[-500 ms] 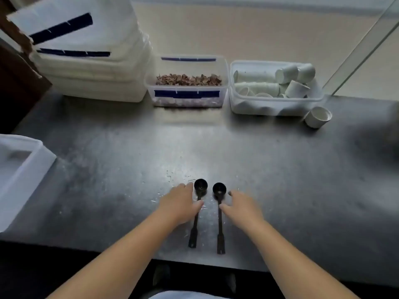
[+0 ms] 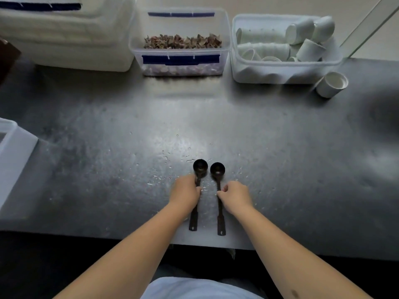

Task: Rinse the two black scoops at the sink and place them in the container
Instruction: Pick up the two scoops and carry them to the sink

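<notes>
Two long-handled black scoops lie side by side on the dark counter (image 2: 108, 169), bowls pointing away from me. My left hand (image 2: 186, 193) is curled over the handle of the left scoop (image 2: 200, 166), fingers pinching it just below the bowl. My right hand (image 2: 235, 196) pinches the middle of the handle of the right scoop (image 2: 217, 169) between thumb and fingers. Both scoops still rest on the counter, their handle ends near the front edge. Water droplets speckle the surface around them.
Along the back stand a stack of white lidded bins (image 2: 64, 35), a clear box of brown dried pieces (image 2: 180, 42) and a clear tub of white cups (image 2: 285, 50). One white cup (image 2: 332, 84) lies beside it. A white container (image 2: 13, 156) sits at the left edge.
Both hands have closed from resting flat beside the scoops onto their handles. The view has moved closer to the counter.
</notes>
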The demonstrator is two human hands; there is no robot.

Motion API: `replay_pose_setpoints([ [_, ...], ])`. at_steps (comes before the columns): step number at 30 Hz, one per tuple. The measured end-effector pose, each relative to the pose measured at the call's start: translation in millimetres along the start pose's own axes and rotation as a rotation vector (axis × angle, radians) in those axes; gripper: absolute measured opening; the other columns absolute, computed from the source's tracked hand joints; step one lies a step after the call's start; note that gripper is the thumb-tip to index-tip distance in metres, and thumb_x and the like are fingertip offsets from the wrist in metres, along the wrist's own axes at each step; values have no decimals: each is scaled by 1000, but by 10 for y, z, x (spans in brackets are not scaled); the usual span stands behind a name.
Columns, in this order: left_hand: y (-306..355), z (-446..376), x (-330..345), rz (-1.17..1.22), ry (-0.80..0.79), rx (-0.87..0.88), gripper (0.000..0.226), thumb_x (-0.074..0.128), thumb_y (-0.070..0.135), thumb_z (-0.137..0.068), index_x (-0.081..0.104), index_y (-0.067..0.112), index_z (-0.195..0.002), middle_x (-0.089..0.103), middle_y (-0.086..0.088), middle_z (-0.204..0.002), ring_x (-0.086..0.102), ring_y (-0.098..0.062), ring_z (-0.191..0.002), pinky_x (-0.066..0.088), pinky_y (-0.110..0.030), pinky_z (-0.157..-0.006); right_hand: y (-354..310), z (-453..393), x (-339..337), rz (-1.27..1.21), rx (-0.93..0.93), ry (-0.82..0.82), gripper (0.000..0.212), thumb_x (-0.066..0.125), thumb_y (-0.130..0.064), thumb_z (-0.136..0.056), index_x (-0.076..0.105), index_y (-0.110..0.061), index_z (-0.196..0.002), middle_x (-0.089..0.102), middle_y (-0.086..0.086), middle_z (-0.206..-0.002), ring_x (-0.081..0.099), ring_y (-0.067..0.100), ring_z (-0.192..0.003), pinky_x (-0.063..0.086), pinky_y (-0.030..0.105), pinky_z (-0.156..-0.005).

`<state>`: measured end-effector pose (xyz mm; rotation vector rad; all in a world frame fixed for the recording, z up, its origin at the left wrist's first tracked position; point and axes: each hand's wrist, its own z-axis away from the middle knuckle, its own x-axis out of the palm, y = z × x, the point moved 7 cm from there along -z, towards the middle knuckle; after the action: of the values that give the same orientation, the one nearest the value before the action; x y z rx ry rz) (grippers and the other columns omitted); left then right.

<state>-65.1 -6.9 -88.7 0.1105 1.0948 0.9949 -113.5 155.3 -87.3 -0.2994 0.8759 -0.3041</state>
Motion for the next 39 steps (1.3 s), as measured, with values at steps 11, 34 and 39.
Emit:
replay_pose_setpoints([
  [11,-172,361,-65,500,-161,-159,17,65,13,-86,70,9,-70,59,-2,-58,56,-11,-47,46,-25,-49,55,267,-53,-442,-54,-229,34,62,-15,-91,45,-16,-61,50,6,-63,59,10,-51,33,13,-39],
  [34,-1597,3244,-633,1154,376,-316,12,62,21,-90,73,25,-85,76,-7,-73,68,-11,-58,29,-19,-39,-1179,2241,1023,-267,-579,-835,23,64,-13,-86,63,-25,-66,57,-6,-55,54,6,-50,38,16,-46],
  [39,-2456,4110,-846,1240,539,-372,10,62,21,-92,71,18,-93,74,-8,-69,65,-11,-52,29,-19,-40,-1659,3112,1806,-89,-693,-947,14,66,-21,-83,64,-23,-69,58,-6,-59,55,6,-54,38,18,-48],
])
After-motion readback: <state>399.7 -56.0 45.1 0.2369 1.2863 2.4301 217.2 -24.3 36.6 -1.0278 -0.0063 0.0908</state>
